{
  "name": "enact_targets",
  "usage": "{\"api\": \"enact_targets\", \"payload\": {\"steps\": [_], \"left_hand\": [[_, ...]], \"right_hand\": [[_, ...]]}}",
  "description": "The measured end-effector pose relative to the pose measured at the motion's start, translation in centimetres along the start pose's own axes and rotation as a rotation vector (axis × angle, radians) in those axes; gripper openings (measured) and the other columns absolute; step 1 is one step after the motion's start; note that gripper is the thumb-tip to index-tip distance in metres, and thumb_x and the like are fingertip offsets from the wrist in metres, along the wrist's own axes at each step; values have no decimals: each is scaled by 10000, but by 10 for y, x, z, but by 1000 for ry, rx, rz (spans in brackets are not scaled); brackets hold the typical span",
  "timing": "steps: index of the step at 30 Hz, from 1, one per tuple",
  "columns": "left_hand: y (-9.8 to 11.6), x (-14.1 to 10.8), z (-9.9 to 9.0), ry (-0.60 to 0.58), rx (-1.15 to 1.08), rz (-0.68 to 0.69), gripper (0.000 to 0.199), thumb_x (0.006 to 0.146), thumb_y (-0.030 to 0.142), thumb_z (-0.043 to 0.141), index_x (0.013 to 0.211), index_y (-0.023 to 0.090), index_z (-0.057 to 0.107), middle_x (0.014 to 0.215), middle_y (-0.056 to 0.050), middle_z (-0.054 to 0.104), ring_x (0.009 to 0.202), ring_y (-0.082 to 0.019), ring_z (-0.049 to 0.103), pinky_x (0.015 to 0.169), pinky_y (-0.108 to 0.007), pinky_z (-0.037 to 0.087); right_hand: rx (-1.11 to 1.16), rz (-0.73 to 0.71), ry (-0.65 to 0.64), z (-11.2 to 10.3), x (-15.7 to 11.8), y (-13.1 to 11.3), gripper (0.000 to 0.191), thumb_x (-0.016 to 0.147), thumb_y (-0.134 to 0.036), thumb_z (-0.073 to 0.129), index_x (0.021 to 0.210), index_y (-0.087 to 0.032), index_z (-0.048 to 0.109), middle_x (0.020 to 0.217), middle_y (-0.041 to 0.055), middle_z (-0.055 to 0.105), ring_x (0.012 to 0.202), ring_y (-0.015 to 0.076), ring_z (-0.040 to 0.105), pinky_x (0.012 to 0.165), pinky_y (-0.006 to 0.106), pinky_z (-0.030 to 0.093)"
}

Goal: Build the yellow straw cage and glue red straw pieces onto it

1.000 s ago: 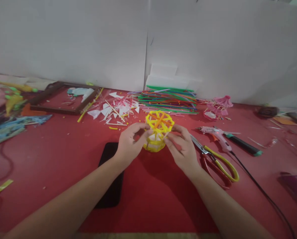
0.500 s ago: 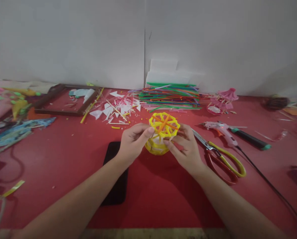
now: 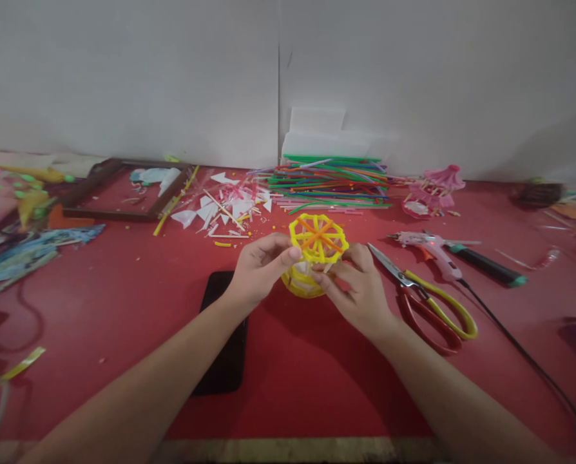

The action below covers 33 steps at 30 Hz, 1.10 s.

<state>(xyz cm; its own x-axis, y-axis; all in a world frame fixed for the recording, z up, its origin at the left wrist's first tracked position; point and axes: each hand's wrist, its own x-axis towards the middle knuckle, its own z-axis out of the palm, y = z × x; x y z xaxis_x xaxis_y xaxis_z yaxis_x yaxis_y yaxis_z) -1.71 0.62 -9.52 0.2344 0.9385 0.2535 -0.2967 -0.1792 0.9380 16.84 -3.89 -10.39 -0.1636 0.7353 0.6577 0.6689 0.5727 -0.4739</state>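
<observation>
Between my hands, over the red table, is a small yellow craft model (image 3: 306, 283) that looks made of straws. Its top is a many-sided yellow ring with yellow and orange spokes, and a rounder yellow base shows beneath. My left hand (image 3: 263, 267) grips the ring's left edge, thumb on the near side. On the right, my right hand (image 3: 358, 283) pinches the model below the ring, its fingertips partly hidden behind it. A black phone (image 3: 223, 361) lies under my left forearm. Scissors (image 3: 426, 303) with red and yellow handles rest beside my right hand.
A pink glue gun (image 3: 435, 254) with a black cord and a green-and-black handled tool (image 3: 488, 264) lie to the right. Behind are coloured straws (image 3: 331, 183), white scraps (image 3: 240, 206) and a pink model (image 3: 433, 190). A brown frame (image 3: 109, 214) lies at the back left.
The yellow model's top ring has tilted and turned slightly, so its spokes face me more. Both hands keep their hold. The whole view has shifted a little.
</observation>
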Motion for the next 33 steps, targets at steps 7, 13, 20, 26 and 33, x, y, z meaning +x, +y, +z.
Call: {"api": "enact_targets", "payload": {"steps": [7, 13, 20, 26, 33], "left_hand": [[0, 1, 2, 37, -16, -38, 274, 699, 435, 798, 741, 189, 683, 710, 3, 675, 646, -112, 612, 620, -227, 520], [3, -2, 3, 31, 97, 46, 232, 760, 416, 749, 791, 198, 678, 733, -4, 677, 662, -122, 617, 633, -239, 528], [3, -2, 2, 53, 239, 132, 236, 787, 429, 719, 803, 201, 659, 717, -5, 637, 633, -115, 572, 566, -215, 492], [4, -4, 2, 13, 249, 128, 219, 832, 420, 671, 839, 204, 641, 735, -3, 635, 638, -117, 574, 593, -223, 493], [0, -6, -4, 36, 513, 299, 114, 887, 319, 610, 891, 207, 630, 745, 4, 620, 635, -111, 559, 588, -222, 459]], "right_hand": [[58, 89, -14, 1, 0, -2, 143, 881, -318, 605, 840, -254, 726, 929, 73, 570, 915, 242, 529, 801, 439, 476], [77, 98, -4, 3, 0, -2, 139, 887, -317, 607, 850, -267, 732, 925, 68, 562, 925, 234, 544, 817, 426, 493], [85, 96, 11, 1, 1, -4, 111, 868, -289, 625, 836, -242, 720, 916, 71, 573, 923, 231, 547, 810, 410, 497], [90, 73, 29, 2, 2, -5, 98, 859, -264, 626, 826, -225, 710, 928, 77, 598, 917, 232, 554, 815, 418, 486], [70, 58, 37, 4, 1, -3, 102, 869, -259, 617, 852, -231, 714, 929, 71, 596, 921, 227, 550, 827, 419, 486]]}}
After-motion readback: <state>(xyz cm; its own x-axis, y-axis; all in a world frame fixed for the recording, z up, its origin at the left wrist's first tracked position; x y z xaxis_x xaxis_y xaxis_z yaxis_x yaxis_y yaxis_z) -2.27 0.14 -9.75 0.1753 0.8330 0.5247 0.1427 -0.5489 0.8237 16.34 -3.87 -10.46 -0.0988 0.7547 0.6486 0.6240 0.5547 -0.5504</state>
